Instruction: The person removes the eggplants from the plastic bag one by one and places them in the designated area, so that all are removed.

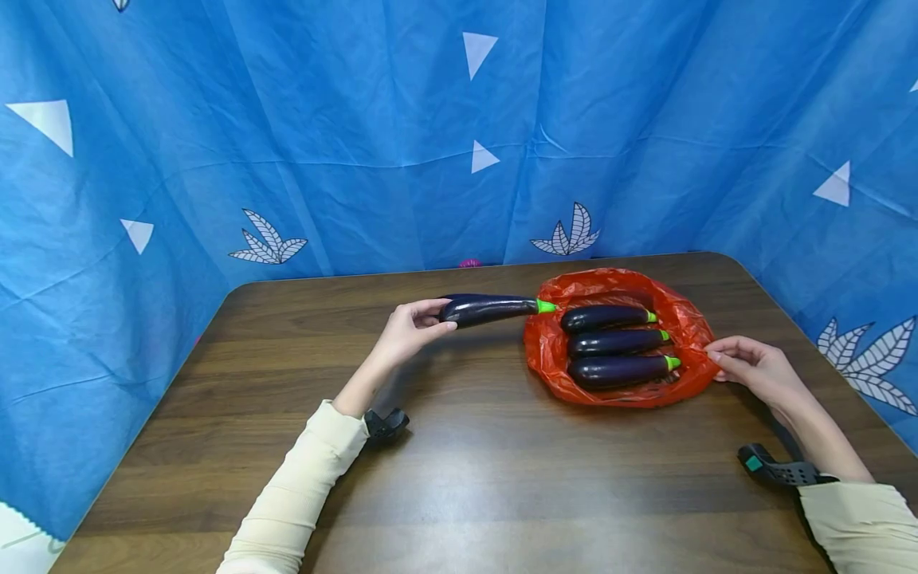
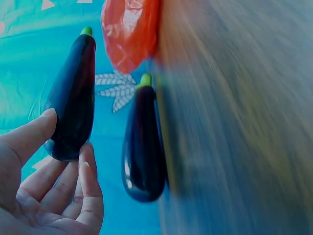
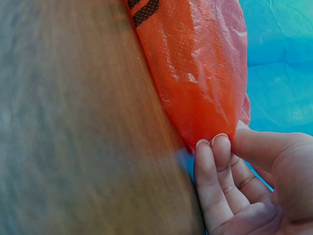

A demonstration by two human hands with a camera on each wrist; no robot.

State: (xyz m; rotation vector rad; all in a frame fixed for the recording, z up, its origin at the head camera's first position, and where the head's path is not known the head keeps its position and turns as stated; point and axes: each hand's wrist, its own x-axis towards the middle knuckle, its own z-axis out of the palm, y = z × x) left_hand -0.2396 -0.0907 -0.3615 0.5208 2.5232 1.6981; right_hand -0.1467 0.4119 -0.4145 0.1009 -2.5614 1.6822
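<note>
My left hand (image 1: 410, 331) grips an eggplant (image 1: 491, 309) by its thick end, raised off the table, its green stem at the left rim of a red plastic bag (image 1: 548, 367). Three more eggplants lie side by side in the open bag, the nearest one (image 1: 620, 371) with its stem to the right. On the right, my right hand (image 1: 760, 368) pinches the bag's edge between thumb and fingers; the right wrist view shows the pinched red film (image 3: 205, 98). In the left wrist view another eggplant (image 2: 143, 147) lies beyond the held one; from the head it is mostly hidden.
The brown wooden table (image 1: 502, 478) spreads out in front of both arms. A blue patterned curtain (image 1: 344, 119) hangs behind and at both sides. Black wrist straps, one on the left (image 1: 386, 426) and one on the right (image 1: 782, 470), sit at the cuffs.
</note>
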